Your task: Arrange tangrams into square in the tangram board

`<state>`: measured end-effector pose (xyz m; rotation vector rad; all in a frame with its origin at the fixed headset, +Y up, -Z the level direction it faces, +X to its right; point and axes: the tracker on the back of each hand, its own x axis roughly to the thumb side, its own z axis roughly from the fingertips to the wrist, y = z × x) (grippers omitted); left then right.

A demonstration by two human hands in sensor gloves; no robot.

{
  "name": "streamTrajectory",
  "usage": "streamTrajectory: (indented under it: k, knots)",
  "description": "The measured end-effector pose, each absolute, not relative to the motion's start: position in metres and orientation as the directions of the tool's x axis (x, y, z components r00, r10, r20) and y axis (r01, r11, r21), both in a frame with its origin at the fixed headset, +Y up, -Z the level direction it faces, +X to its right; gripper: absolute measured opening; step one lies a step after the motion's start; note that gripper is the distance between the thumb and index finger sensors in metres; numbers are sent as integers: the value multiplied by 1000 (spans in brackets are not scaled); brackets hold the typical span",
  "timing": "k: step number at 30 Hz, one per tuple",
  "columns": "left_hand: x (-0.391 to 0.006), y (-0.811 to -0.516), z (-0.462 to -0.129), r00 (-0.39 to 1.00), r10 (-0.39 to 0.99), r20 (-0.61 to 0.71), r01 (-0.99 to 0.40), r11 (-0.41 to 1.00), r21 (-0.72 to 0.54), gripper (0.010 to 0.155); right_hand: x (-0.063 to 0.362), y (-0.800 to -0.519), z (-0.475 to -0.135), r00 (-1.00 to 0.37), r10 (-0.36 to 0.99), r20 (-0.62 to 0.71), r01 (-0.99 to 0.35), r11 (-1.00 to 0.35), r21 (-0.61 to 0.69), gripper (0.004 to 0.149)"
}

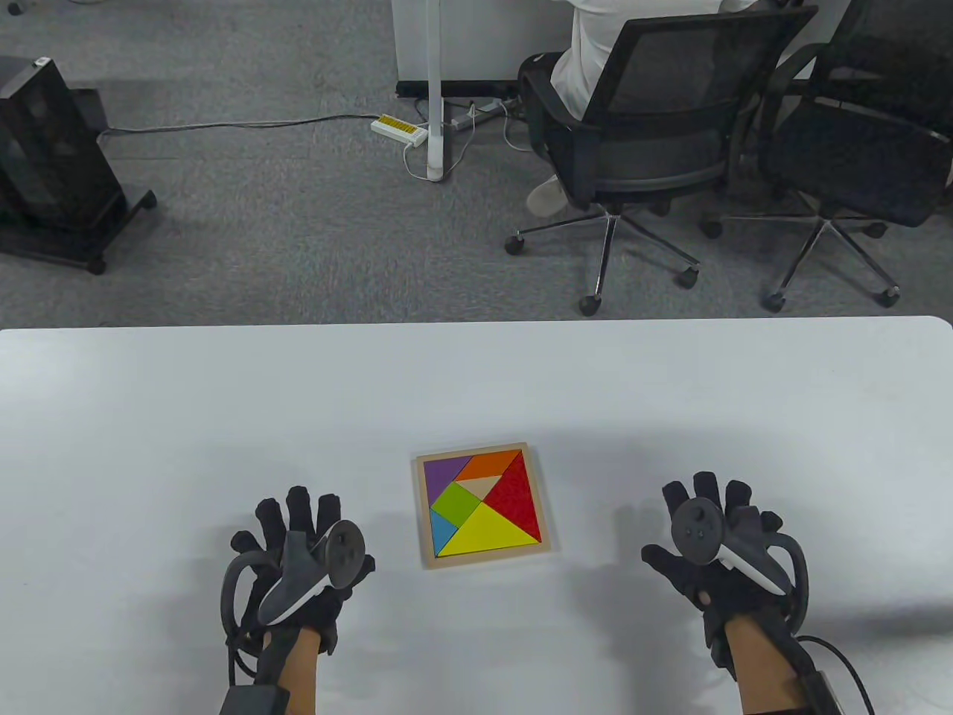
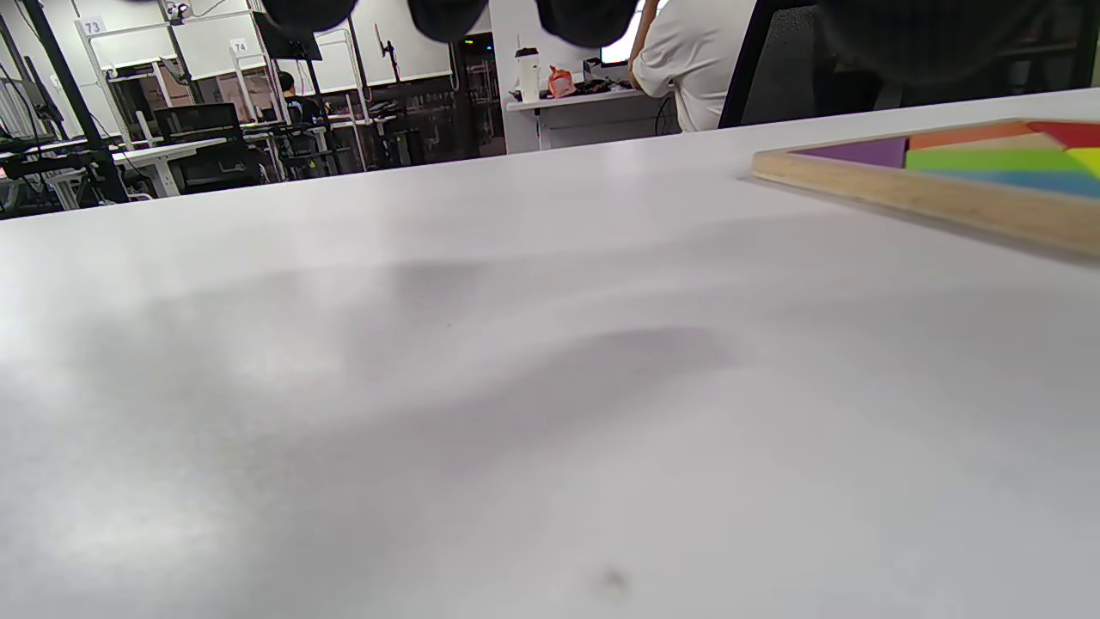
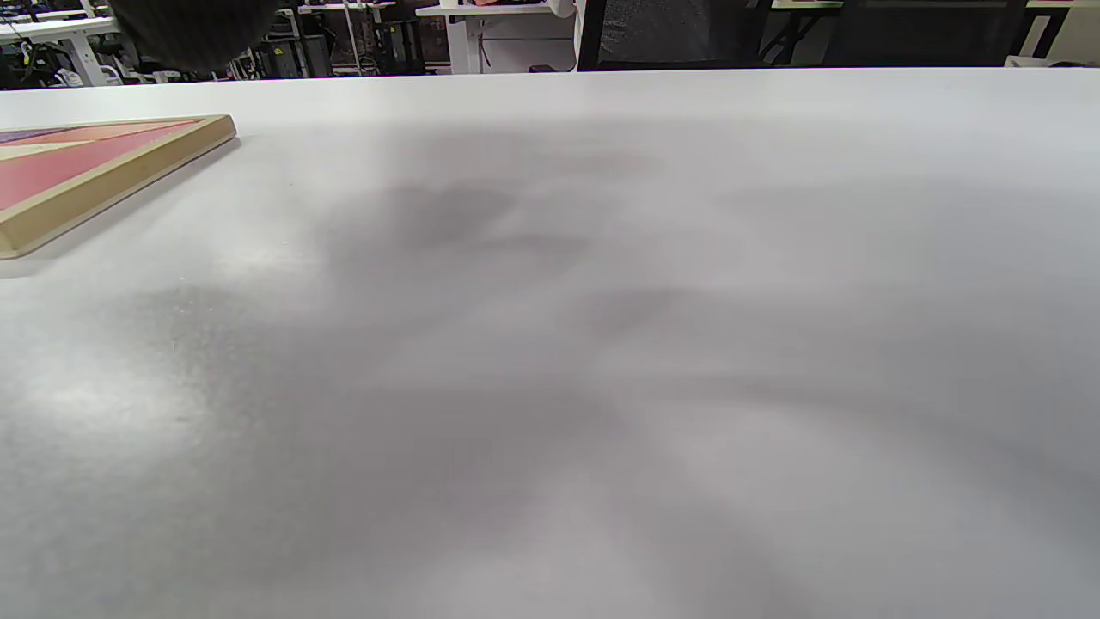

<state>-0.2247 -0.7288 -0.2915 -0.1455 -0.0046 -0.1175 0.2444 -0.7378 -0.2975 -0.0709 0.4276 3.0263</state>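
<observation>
Neatly filled tangram board (image 1: 485, 555), square.

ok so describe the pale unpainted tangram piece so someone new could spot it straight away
On the white table, a square wooden tangram board lies between the two gloved hands. The small pale wood-coloured triangle sits in its upper middle, under the orange piece and beside the big red triangle. It is the only unpainted piece.

"73", "74" on white tags (image 2: 92, 27) atop bg desk frames.
</observation>
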Motion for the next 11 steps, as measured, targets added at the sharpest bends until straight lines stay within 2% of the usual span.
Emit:
streamTrajectory:
  k: [11]
  knots:
    - [-222, -734, -294, 993, -116, 34, 120, 980, -159, 93, 246, -740, -299, -991, 122, -62, -135, -945, 298, 90]
